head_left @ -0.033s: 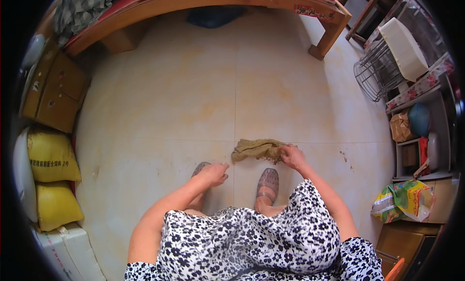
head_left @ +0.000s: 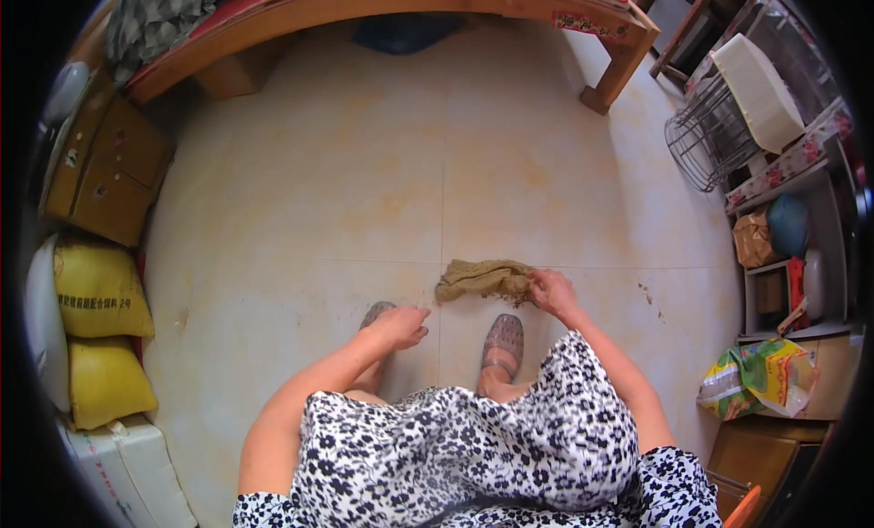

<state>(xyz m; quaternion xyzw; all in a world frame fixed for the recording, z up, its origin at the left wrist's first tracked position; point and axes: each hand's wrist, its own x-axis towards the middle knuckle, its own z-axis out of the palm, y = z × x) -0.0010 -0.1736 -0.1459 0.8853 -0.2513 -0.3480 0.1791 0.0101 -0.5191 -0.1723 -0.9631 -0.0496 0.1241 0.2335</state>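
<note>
We grip the olive cloth (head_left: 484,279) at its three o'clock end with our right fingers (head_left: 541,283); our left fingers (head_left: 418,319) hang apart toward its eight o'clock. Yellow sacks (head_left: 96,278) lie at nine o'clock.

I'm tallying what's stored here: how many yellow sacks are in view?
2: an upper yellow sack at the picture's left side, and a lower yellow sack just below it. More may be hidden behind them.
</note>
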